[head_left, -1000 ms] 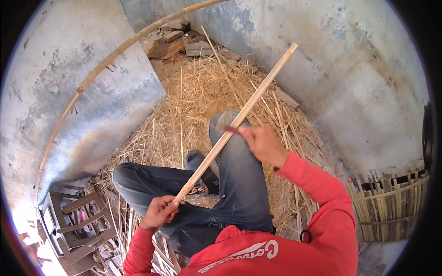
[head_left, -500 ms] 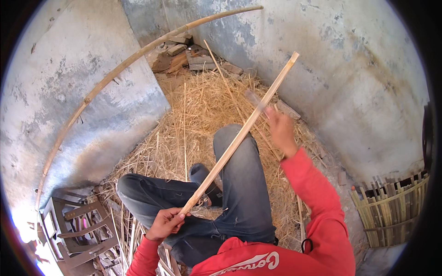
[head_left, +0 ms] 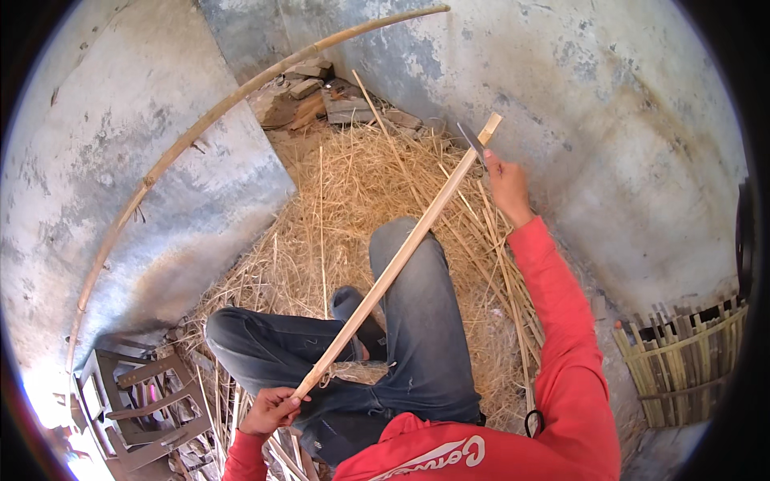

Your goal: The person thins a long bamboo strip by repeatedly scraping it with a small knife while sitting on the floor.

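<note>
A long pale bamboo strip (head_left: 401, 255) slants across my raised knee, its far end up to the right. My left hand (head_left: 271, 410) is closed round the strip's near end, beside my hip. Toward the far end, my right hand (head_left: 507, 186) grips a knife (head_left: 473, 143); its handle is hidden in my fingers. The blade lies across the strip, close to its tip. I cannot tell whether the edge is touching the strip.
Shavings (head_left: 353, 184) cover the floor round my legs, with loose strips (head_left: 513, 305) at the right. A long bamboo pole (head_left: 172, 152) leans along the left wall. A wooden frame (head_left: 152, 401) stands lower left, a slatted bamboo basket (head_left: 682, 361) lower right. Bricks (head_left: 309, 84) lie in the corner.
My right hand and the knife have moved up along the strip toward its far end. My left hand and the strip have shifted slightly down and left.
</note>
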### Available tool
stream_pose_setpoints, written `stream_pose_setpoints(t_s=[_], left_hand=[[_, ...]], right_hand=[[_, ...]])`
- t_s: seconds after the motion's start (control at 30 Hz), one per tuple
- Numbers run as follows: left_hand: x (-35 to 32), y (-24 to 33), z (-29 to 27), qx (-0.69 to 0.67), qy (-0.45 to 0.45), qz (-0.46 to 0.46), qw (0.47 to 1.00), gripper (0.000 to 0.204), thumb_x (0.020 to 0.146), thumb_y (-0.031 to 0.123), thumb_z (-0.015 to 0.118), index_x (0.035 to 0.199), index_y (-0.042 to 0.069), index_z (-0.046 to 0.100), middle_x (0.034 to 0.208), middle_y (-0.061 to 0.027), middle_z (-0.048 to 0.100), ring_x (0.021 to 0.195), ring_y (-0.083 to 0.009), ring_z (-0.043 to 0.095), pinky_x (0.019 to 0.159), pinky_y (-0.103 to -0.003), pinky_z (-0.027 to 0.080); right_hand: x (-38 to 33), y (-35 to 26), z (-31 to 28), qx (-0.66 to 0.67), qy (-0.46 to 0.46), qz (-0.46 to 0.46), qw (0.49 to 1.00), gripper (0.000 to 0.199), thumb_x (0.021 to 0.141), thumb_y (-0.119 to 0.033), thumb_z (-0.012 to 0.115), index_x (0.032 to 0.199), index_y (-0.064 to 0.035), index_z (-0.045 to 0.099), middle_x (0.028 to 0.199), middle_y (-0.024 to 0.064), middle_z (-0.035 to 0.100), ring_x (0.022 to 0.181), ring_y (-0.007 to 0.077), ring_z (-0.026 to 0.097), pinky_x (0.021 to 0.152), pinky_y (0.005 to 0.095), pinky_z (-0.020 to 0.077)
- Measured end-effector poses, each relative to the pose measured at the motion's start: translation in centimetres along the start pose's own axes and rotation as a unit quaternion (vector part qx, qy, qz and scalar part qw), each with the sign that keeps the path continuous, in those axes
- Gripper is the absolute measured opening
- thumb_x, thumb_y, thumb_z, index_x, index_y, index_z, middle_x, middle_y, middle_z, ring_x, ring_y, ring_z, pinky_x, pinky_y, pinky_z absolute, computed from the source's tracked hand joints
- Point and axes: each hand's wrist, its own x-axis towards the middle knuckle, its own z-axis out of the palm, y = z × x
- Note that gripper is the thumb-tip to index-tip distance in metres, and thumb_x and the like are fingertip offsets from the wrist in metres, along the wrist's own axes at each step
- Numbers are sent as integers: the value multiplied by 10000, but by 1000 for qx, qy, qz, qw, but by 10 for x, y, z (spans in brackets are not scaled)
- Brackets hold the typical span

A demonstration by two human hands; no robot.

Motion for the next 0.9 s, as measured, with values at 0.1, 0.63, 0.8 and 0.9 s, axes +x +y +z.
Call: stream_pose_setpoints(t_s=[0.1, 0.63, 0.8, 0.9], left_hand=[[2, -2, -3, 2, 2, 7, 1000, 270, 1053, 172, 619, 1186, -51, 697, 679, 22, 522, 539, -39, 406, 487, -219, 301], [13, 2, 15, -14, 11, -5, 1000, 245, 1052, 143, 606, 1160, -62, 686, 689, 10, 525, 537, -46, 413, 483, -220, 318], [15, -5, 11, -37, -7, -1, 999, 245, 1052, 147, 605, 1149, -63, 686, 686, 10, 525, 531, -46, 414, 477, -218, 315], [17, -2, 10, -25, -5, -3, 1000, 246, 1053, 150, 603, 1143, -64, 685, 675, 6, 518, 521, -56, 415, 466, -223, 310]], right_hand=[[4, 7, -13, -1, -37, -23, 999, 716, 1056, -560, 470, 729, 64, 599, 590, 258, 507, 537, 402, 453, 579, 504, 395], [-38, -31, -2, -1, -100, -57, 993, 671, 1064, -537, 470, 760, 35, 642, 576, 234, 519, 519, 379, 489, 564, 507, 405], [-12, -35, -7, 39, -34, -64, 997, 663, 1075, -512, 459, 760, 44, 637, 569, 243, 489, 511, 392, 494, 549, 499, 406], [-4, -20, -9, 8, 13, -7, 1000, 606, 1077, -463, 480, 795, 35, 679, 591, 250, 513, 524, 398, 539, 556, 486, 424]])
